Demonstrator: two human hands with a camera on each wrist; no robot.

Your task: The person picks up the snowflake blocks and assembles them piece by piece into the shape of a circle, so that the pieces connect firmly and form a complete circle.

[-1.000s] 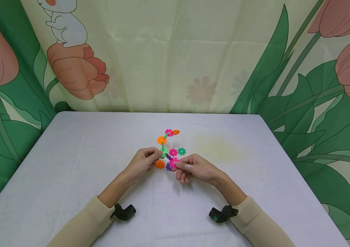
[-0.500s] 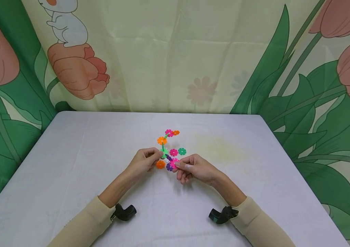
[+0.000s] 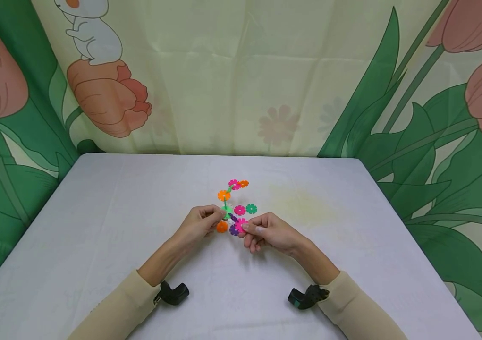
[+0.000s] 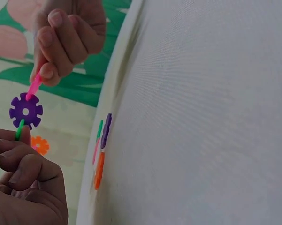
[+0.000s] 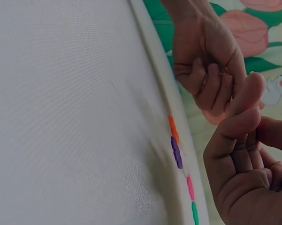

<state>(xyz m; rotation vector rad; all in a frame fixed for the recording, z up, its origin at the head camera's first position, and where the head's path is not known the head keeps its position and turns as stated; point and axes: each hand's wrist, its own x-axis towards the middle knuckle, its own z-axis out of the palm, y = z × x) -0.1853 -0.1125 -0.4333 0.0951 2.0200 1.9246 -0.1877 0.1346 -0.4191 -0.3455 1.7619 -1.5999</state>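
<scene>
Thumb and fingers of the left hand (image 3: 198,226) pinch a light green notched disc (image 3: 227,211) in a linked chain. Beyond it the chain runs through an orange disc (image 3: 224,195) and a pink disc (image 3: 234,184) to an orange one (image 3: 244,183). The right hand (image 3: 274,232) pinches a bright pink disc (image 3: 241,225). In the left wrist view, a purple disc (image 4: 34,111) joins this pink piece (image 4: 34,86) to the green piece (image 4: 19,129) at the left fingertips. The right wrist view shows the right hand (image 5: 244,164) hiding the held pieces.
Loose discs lie on the white table (image 3: 139,184) by the hands: orange (image 3: 222,227), purple (image 3: 234,230), pink (image 3: 239,210) and teal (image 3: 251,208). A printed curtain (image 3: 207,94) hangs behind the far edge. Each sleeve has a black wrist camera.
The far end of the chain has dipped slightly toward the near side. Both hands keep their pinch and have barely moved.
</scene>
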